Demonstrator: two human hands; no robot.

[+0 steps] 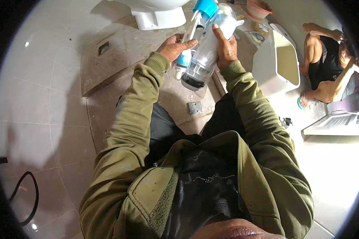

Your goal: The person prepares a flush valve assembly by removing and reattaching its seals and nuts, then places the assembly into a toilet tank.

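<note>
Both of my hands hold up a clear plastic package in front of the toilet. Inside it are toilet tank fittings: a blue cap at the top, a white part and a dark ring at the bottom end. My left hand is closed around the left side, where a slim white-and-blue fitting shows. On the right side, my right hand grips the package, its thumb lying along the plastic. Reflections blur the exact shapes inside.
A white toilet stands ahead. On the right are a white toilet tank with its open side showing, and a crouching person. A reddish basin, a white louvered panel, a square floor drain and a black hose lie around.
</note>
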